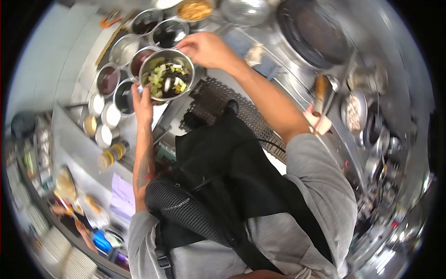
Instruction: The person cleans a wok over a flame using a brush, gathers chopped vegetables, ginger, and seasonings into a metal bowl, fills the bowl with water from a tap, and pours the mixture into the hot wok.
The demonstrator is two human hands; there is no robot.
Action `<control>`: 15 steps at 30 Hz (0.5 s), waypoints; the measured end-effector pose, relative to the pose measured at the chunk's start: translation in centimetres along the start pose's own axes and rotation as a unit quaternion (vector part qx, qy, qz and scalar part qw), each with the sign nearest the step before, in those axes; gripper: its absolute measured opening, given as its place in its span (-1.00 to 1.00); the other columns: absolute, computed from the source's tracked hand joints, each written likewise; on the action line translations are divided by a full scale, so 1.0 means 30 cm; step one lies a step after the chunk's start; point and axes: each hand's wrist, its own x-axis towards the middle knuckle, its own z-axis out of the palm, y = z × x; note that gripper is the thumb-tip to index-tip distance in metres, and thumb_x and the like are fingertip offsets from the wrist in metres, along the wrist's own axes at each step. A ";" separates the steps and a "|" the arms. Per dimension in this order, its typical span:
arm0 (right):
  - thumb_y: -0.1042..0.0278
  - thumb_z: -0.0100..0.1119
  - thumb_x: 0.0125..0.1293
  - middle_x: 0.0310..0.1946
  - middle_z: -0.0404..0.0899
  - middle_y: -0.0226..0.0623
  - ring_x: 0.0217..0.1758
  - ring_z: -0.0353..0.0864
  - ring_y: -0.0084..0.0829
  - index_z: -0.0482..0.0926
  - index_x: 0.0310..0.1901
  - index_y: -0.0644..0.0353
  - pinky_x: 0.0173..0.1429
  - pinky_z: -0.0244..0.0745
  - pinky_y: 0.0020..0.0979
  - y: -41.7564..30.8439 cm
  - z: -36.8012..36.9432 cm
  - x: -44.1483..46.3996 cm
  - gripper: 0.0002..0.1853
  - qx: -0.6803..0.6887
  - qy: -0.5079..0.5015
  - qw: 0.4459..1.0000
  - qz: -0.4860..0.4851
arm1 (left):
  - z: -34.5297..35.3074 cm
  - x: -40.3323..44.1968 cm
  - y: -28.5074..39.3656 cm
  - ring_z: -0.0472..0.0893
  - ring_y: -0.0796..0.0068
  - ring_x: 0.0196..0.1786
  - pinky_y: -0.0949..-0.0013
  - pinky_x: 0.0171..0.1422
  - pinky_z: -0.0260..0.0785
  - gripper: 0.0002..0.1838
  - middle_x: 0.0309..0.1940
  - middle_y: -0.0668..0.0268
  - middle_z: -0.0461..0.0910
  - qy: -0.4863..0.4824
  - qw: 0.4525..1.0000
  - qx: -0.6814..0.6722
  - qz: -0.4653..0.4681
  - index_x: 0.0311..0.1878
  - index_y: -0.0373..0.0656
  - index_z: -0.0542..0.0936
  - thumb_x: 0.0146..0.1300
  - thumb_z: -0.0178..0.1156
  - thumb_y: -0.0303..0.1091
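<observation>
A round metal bowl [167, 74] holds pale green and white chopped pieces in a dark liquid. My left hand [143, 100] grips its lower left side, thumb and fingers at the rim. At the upper right rim, the fingers of my right hand [197, 47] are closed on the same bowl. Under and beside it stand several metal containers, among them one with dark contents [170, 33], one with reddish-brown contents [108, 80] and one with orange-yellow contents [195, 9].
A large dark wok [316, 32] sits on the stove at the upper right. Ladles and a bowl of pale pieces [355, 111] lie at the right. Yellow-topped jars [111, 156] stand at the left. Another person's arms [83, 232] show at the lower left. A perforated black mat [246, 104] covers the floor.
</observation>
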 end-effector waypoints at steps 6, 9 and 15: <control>0.29 0.29 0.29 -0.04 0.67 0.07 -0.01 0.70 0.00 0.59 0.03 0.35 0.05 0.59 -0.07 0.504 -0.540 -1.047 -0.63 -0.328 0.350 0.808 0.341 | 0.302 0.069 -0.077 0.49 0.06 0.36 -0.04 0.28 0.51 -0.39 0.40 0.12 0.38 -0.176 0.961 -0.195 -0.089 0.50 -0.06 0.26 0.44 0.00 -0.09; -0.26 0.49 0.01 0.03 0.64 0.10 0.13 0.66 0.03 0.52 0.14 0.40 0.18 0.59 -0.11 0.793 -0.466 -1.595 -0.12 -0.201 0.157 0.701 0.666 | 0.449 0.067 -0.080 0.52 0.11 0.34 -0.06 0.26 0.53 -0.36 0.37 0.15 0.43 -0.202 0.957 -0.160 -0.131 0.50 -0.06 0.25 0.42 0.01 -0.05; 0.06 0.19 0.34 -0.12 0.66 0.25 0.01 0.66 0.21 0.60 0.01 0.36 0.11 0.54 -0.01 0.947 -0.311 -1.808 -0.54 -0.137 0.444 0.695 0.549 | 0.645 0.140 -0.155 0.57 0.19 0.25 0.01 0.15 0.56 -0.41 0.31 0.19 0.45 -0.253 0.954 -0.064 -0.146 0.43 -0.04 0.29 0.42 -0.02 0.00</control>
